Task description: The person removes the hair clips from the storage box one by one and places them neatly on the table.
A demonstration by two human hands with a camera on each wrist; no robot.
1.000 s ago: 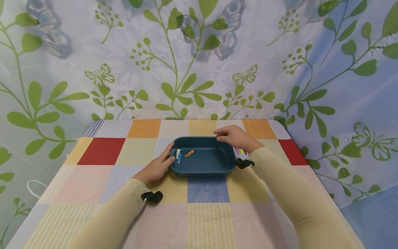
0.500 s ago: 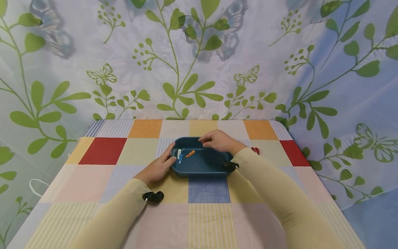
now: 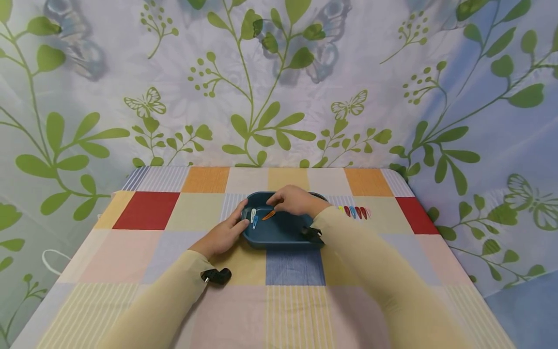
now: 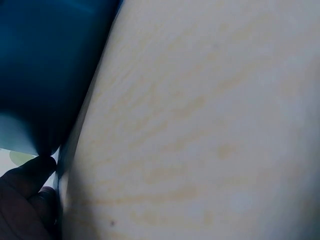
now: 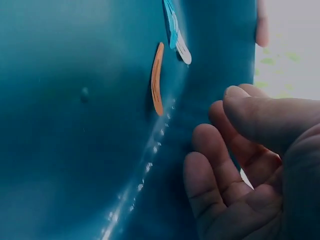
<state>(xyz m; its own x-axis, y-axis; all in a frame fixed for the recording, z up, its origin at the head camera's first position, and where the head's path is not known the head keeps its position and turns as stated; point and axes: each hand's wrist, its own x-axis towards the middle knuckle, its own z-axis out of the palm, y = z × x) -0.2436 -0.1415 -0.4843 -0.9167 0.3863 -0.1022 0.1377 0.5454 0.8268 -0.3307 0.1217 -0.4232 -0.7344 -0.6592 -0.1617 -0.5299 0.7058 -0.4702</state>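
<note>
A dark blue tray (image 3: 285, 237) stands on the table, with my left hand (image 3: 224, 232) gripping its left end. Inside it lie a white hair clip (image 3: 253, 214), a blue hair clip (image 3: 255, 222) and an orange hair clip (image 3: 269, 215), all toward the left side. Over the tray hovers my right hand (image 3: 293, 200), its fingertips close to the orange clip. In the right wrist view, the loosely bent fingers (image 5: 200, 175) hold nothing and stay apart from the orange clip (image 5: 157, 80). Only part of my left hand (image 4: 27, 195) shows in the left wrist view, against the tray.
Right of the tray, several hair clips lie in a row, among them a red clip (image 3: 358, 212) and a blue clip (image 3: 352, 212). A checked cloth (image 3: 209, 310) covers the table. Behind it hangs a leaf-patterned curtain (image 3: 196, 121).
My right hand has moved left and slightly down, from the tray's right rim to near the orange clip. Its arm now uncovers the row of clips. The left hand keeps its hold.
</note>
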